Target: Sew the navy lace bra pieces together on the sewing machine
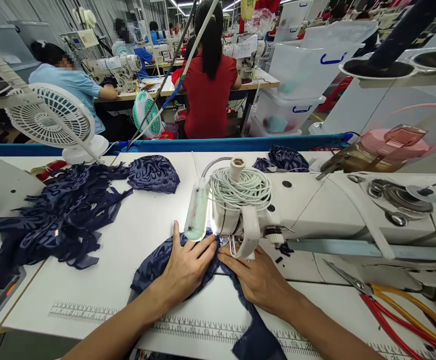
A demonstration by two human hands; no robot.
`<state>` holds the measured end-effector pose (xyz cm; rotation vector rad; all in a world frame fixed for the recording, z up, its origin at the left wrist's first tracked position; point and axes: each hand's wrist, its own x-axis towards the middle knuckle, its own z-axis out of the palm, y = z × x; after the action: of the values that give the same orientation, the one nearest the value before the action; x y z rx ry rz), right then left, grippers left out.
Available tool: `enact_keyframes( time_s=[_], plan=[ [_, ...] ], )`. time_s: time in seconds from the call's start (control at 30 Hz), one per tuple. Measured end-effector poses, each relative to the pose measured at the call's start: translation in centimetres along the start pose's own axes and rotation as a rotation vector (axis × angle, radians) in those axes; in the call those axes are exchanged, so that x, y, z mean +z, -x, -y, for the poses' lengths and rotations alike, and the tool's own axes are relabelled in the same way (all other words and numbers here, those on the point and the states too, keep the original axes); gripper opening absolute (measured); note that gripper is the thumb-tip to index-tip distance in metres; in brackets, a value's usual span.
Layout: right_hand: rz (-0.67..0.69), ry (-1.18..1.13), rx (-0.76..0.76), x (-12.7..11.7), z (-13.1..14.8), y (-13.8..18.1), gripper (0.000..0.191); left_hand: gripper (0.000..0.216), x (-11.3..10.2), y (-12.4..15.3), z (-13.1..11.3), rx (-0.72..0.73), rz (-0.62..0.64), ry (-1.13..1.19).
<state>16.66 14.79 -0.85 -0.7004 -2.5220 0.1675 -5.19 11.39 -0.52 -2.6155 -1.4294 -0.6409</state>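
A navy patterned lace piece (pixel 155 262) lies under the sewing machine head (pixel 236 215), its edge at the presser foot (pixel 225 241). My left hand (pixel 189 262) rests flat on the lace left of the foot, fingers stretched and thumb apart. Just right of the foot, my right hand (pixel 257 277) has its fingertips closed on the edge of the navy fabric; some of its fingers are hidden behind the machine head. From there a navy strip (pixel 257 337) trails toward the front edge of the table.
A heap of navy cut pieces (pixel 63 215) lies left, near a folded lace piece (pixel 153 173). Large scissors (pixel 375 295) lie right. A lit lamp (pixel 197 212) hangs by the needle. A white fan (pixel 52 117) and a pink-lidded jug (pixel 386 147) stand behind; people sit farther back.
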Motion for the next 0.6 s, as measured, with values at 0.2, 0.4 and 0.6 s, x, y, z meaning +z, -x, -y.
enact_keyframes(
  time_s=[0.2, 0.4, 0.6],
  plan=[
    [0.06, -0.018, 0.015, -0.8, 0.4, -0.1, 0.041, 0.026, 0.2, 0.1, 0.3, 0.006, -0.02, 0.012],
    [0.075, -0.005, 0.031, -0.9, 0.7, -0.1, 0.033, 0.026, -0.2, 0.0, 0.4, 0.001, 0.012, 0.021],
    [0.027, -0.049, 0.04, -1.4, 1.1, -0.3, 0.024, 0.028, -0.8, -0.5, 0.1, -0.011, 0.109, -0.013]
  ],
)
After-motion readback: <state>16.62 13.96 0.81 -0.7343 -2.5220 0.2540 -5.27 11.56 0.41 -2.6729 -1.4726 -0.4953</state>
